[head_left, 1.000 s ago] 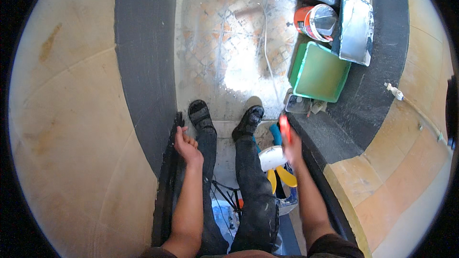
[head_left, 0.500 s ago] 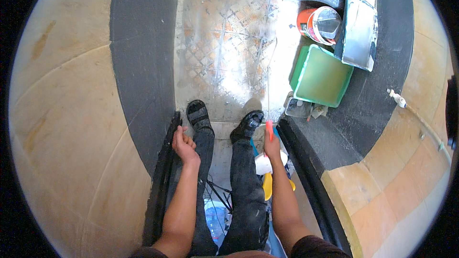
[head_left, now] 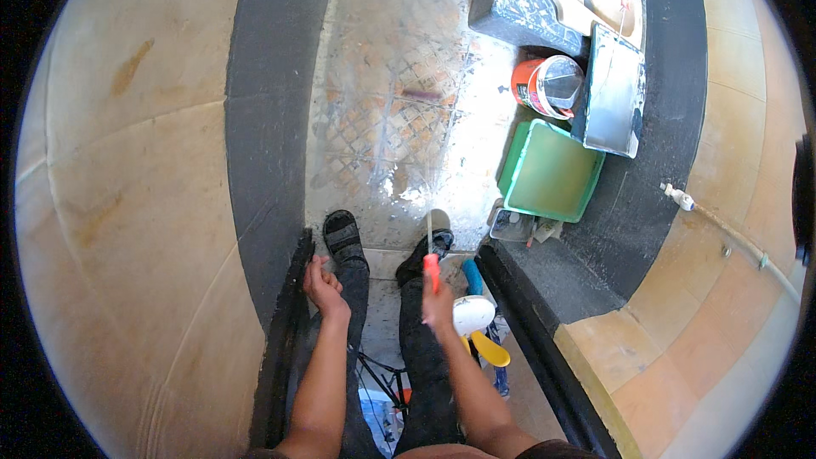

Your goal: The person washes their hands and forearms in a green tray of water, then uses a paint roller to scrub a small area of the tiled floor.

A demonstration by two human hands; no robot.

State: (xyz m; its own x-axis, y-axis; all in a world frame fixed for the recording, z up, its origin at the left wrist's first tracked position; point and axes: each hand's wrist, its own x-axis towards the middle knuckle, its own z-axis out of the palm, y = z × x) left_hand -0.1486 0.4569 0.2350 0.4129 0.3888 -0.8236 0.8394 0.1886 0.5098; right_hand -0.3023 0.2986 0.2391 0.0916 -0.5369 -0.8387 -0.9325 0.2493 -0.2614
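Note:
My right hand [head_left: 439, 304] is closed around the red handle of a paint roller [head_left: 432, 272]. Its thin metal rod reaches away over the floor, and its far end is blurred. My left hand [head_left: 323, 287] has its fingers curled inward, with nothing visible in them. It is beside the black door frame [head_left: 293, 314]; whether it touches the frame, I cannot tell. A white round thing [head_left: 473, 314] and a yellow piece [head_left: 490, 349] are below and right of my right hand.
Ahead on the right are a green tray [head_left: 557, 172], an orange bucket [head_left: 531, 85], a metal-coloured tray [head_left: 616, 89] and a dark paint-splashed block [head_left: 523, 4]. A pipe with a valve [head_left: 678, 197] runs along the right wall. Paint-smeared tiles [head_left: 382, 110] cover the floor.
My right hand has moved left with the roller, away from the white round thing. My left hand stays curled near the frame. The whole view has shifted slightly.

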